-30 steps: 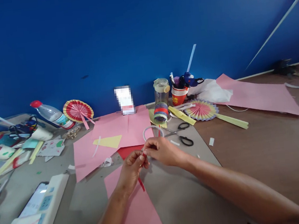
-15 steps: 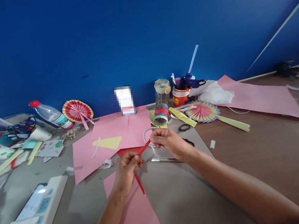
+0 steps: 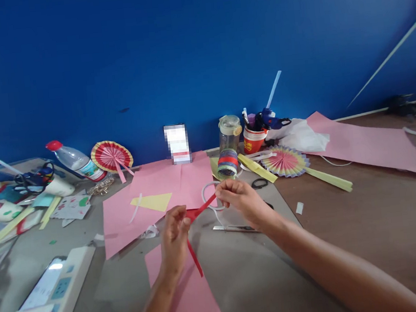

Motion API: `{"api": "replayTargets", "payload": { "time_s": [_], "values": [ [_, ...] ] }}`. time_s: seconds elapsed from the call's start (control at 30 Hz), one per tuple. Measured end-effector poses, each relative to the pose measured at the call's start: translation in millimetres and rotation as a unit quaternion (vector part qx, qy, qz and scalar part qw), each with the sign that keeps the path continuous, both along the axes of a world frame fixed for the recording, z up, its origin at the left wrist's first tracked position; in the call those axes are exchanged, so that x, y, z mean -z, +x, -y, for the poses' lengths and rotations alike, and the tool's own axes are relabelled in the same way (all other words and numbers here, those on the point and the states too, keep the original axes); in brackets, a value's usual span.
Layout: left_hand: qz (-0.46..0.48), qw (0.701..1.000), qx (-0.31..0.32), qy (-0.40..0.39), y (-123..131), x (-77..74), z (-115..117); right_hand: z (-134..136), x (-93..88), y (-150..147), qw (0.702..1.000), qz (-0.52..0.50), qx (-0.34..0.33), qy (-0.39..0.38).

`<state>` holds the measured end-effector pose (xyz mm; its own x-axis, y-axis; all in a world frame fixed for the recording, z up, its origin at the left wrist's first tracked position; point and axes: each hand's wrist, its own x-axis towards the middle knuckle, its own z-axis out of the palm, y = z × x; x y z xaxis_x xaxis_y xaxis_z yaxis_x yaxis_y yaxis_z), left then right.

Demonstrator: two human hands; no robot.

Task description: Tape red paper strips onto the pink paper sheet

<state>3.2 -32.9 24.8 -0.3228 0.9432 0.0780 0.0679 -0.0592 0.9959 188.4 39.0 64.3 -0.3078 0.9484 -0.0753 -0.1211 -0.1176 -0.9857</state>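
Note:
A narrow red paper strip (image 3: 206,205) stretches on a slant between my two hands above the grey mat. My left hand (image 3: 175,230) is closed round its lower part, thumb against fingers, and a loose red end hangs below over pink paper (image 3: 190,295). At the upper right end, my right hand (image 3: 238,196) pinches the strip between thumb and fingertips. Behind the strip lies a white ring (image 3: 203,195). Under my right wrist a slim metal blade (image 3: 229,228) pokes out to the left, its other end hidden.
Along the blue wall stand a phone (image 3: 177,141), a clear cup (image 3: 229,132) and a red paper cup (image 3: 253,141) of tools. Paper fans (image 3: 285,161), a plastic bottle (image 3: 78,161) and pink sheets (image 3: 126,227) lie around. A power strip (image 3: 69,282) is at the left.
My hands are a little farther apart, and more of the red strip shows between them. My left fingers have shifted slightly. The whole view has tipped a little.

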Motion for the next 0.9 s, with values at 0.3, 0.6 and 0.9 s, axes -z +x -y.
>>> {"api": "replayTargets", "payload": {
  "time_s": [0.3,0.6,0.9],
  "values": [
    [0.094,0.971,0.182,-0.123,6,-3.5,5,6,4.0,-14,0.995,0.016,-0.071,-0.073],
    [0.190,0.945,0.227,-0.142,10,-2.6,7,-3,4.9,-6,0.994,-0.024,-0.034,-0.098],
    [0.218,0.942,0.227,-0.117,9,-4.2,5,-9,-2.3,0,0.997,-0.022,0.024,-0.068]
  ]
}}
